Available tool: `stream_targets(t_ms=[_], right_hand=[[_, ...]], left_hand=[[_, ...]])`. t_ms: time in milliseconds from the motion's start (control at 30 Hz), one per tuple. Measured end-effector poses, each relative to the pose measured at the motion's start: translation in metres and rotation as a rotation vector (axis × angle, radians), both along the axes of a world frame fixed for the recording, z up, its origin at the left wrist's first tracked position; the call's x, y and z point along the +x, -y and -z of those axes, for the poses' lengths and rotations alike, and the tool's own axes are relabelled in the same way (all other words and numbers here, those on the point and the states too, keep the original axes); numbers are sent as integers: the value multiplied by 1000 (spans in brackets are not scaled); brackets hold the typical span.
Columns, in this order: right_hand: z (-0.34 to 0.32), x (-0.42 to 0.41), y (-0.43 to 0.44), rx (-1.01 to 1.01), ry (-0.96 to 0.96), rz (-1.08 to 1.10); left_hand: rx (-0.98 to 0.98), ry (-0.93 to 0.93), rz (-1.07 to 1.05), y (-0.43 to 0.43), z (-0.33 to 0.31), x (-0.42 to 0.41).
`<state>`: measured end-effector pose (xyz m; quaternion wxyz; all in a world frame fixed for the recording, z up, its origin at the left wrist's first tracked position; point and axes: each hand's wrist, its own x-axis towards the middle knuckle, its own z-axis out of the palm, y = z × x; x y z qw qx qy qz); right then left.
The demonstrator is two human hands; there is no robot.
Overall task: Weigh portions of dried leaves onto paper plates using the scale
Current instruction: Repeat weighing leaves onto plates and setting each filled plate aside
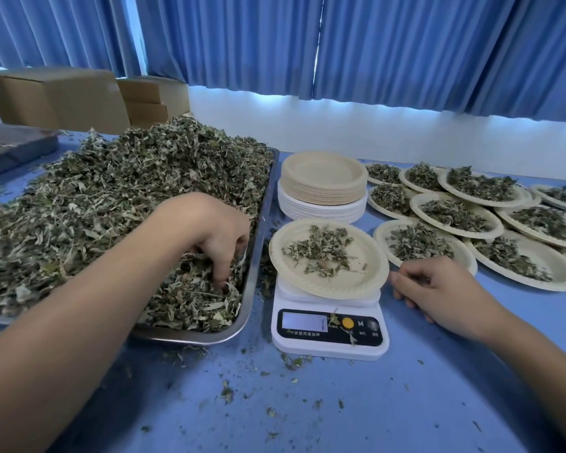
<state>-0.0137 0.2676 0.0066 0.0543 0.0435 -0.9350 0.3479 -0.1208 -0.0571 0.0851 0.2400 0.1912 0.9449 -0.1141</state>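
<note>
View: head camera, looking down past two bare forearms at a blue bench (340, 407).
Tray: a metal tray (249, 291) sits on the left of the bench, heaped high with dried leaves (111, 197).
Left: the left hand (218, 235) is down in the tray's near right corner, fingers curled into the heap, its grip narrow and closed round a pinch of leaves.
Weighing: a white scale (330, 349) stands just right of the tray. Its display is too blurred to read.
Portion: the paper plate (361, 273) on the scale holds only a thin scatter of leaves.
Right: the right hand (438, 289) rests on the bench beside the scale, its grip loose and holding nothing. Whether its fingertips touch the plate's rim cannot be told.
Done: filled plates (464, 217) overlap across the right of the bench, each carrying a fuller portion.
Left to do: a stack of empty plates (324, 191) waits behind the scale.
Progress: well under way. This portion looks short and probably needs more leaves, and the big heap and tall stack suggest much remains.
</note>
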Motion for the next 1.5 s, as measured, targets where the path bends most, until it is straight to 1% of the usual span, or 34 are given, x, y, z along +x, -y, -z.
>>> stream_targets(t_ms=[133,200,333,433,500,633,800,933,1067,1100,1167,1233,1300,1500], right_hand=[[1,0,0,-10,-3,3],[1,-1,0,-12,-4,4],[0,0,0,-17,-8,3],[1,1,0,-24,-11,2],[1,1,1,-25,-8,1],[1,1,0,-33,-2,2],[1,2,1,-32,1,0],[1,2,0,-26,5,-1],[0,2,0,-25,7,-4],[1,2,0,-26,7,-4],[0,2,0,-25,5,-6],[0,2,0,-21,4,-8],[0,2,0,-18,1,-12],[0,2,0,-30,1,-14]], left_hand=[[81,-66,-41,-3,7,-5],[137,-164,-53,0,9,-10],[379,-402,-182,4,14,-17],[496,-519,-191,3,9,-18],[500,-560,-196,1,3,-16],[449,-564,-208,-2,-1,-10],[565,-665,-216,-5,-11,-4],[630,-608,-190,-7,-15,-2],[852,-630,-158,-13,-16,-1],[932,-600,-146,-17,-16,1],[1091,-457,-138,-26,-15,6],[1179,-303,-148,-35,-11,11],[1154,-246,-135,-43,-4,13],[1100,-209,-119,-50,2,14]])
